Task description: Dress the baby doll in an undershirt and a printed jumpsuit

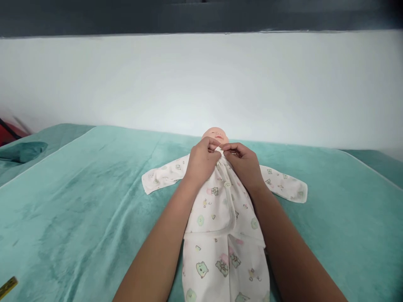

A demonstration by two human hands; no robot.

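Note:
A baby doll (216, 135) lies on its back on a teal blanket (78, 197), head toward the far wall. It wears a white printed romper (220, 209) with sleeves spread to both sides. My left hand (201, 161) and my right hand (244, 163) meet at the doll's neck, fingers pinched on the romper's collar edges. A white button (227, 184) shows on the chest just below my hands. The doll's lower body runs out of view at the bottom.
A white wall (201, 84) rises right behind the bed. At the far left sits a dark teal pillow (23, 151) with something red behind it. A yellow strip (8, 287) lies at the bottom left corner.

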